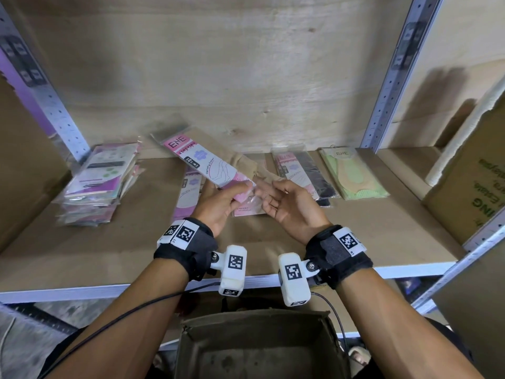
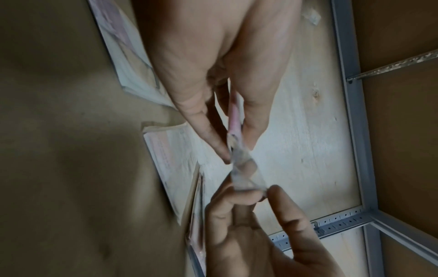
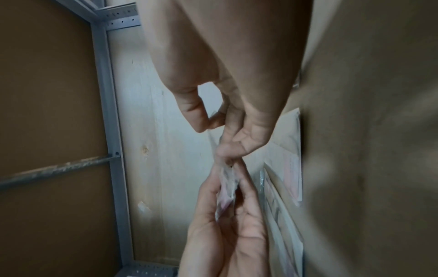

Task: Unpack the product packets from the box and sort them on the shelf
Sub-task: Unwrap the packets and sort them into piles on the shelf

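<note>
A pink-and-white stocking packet (image 1: pixel 203 163) is held tilted above the shelf board (image 1: pixel 131 242). My left hand (image 1: pixel 235 195) grips its near end between thumb and fingers. My right hand (image 1: pixel 267 197) pinches the clear plastic flap (image 1: pixel 253 198) at that same end. In the left wrist view the left hand (image 2: pixel 233 135) grips the packet edge (image 2: pixel 234 120) and the right hand (image 2: pixel 261 193) pinches the flap (image 2: pixel 244 168). The right wrist view has the right hand (image 3: pixel 225 150) above the left hand (image 3: pixel 227 202). The open cardboard box (image 1: pixel 254 315) sits below the shelf; its visible floor is bare.
On the shelf lie a stack of packets (image 1: pixel 101 181) at the left, a pink packet (image 1: pixel 188 196), a beige packet (image 1: pixel 247 164), a black stocking packet (image 1: pixel 303 173) and a green packet (image 1: pixel 354 175). A large carton (image 1: pixel 470 187) stands at the right. Metal uprights (image 1: pixel 393 75) frame the bay.
</note>
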Available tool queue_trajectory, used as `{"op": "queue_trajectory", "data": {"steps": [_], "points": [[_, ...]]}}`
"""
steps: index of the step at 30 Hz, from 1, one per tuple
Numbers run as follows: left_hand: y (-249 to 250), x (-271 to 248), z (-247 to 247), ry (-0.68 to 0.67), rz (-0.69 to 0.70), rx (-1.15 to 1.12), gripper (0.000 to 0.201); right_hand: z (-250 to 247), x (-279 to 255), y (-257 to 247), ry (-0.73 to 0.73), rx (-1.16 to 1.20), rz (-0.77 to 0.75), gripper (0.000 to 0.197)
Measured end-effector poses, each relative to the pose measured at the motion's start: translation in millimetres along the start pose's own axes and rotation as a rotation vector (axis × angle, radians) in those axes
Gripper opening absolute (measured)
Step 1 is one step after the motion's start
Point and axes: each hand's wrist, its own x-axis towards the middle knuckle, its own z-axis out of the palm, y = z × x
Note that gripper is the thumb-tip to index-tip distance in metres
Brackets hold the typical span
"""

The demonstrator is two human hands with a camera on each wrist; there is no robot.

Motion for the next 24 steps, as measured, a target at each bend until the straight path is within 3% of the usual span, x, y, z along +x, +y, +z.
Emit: {"op": "queue_trajectory", "data": {"steps": [6, 7, 11, 16, 24], "points": [[0.0, 1.1, 2.6, 0.06, 0.017, -0.001, 0.063, -7.4, 3.4, 7.1, 0.222, -0.235, -0.081, 0.006], [0.5, 1.5, 2.8, 0.053, 0.019, -0.007, 0.063, -7.6, 2.9, 7.0, 0.226, -0.255, -0.081, 0.003], [3.6, 1.1, 3.1, -0.013, 0.056, 0.014, 0.059, -9.3, 1.9, 6.0, 0.241, -0.297, -0.089, 0.021], [4.2, 2.8, 0.0, -0.02, -0.007, 0.064, 0.055, -8.6, 0.4, 6.7, 0.227, -0.386, -0.044, 0.013], [8.9, -2.4, -3.5, -0.044, -0.004, 0.189, 0.057, -6.5, -0.9, 4.5, 0.106, -0.055, 0.056, 0.009]]}}
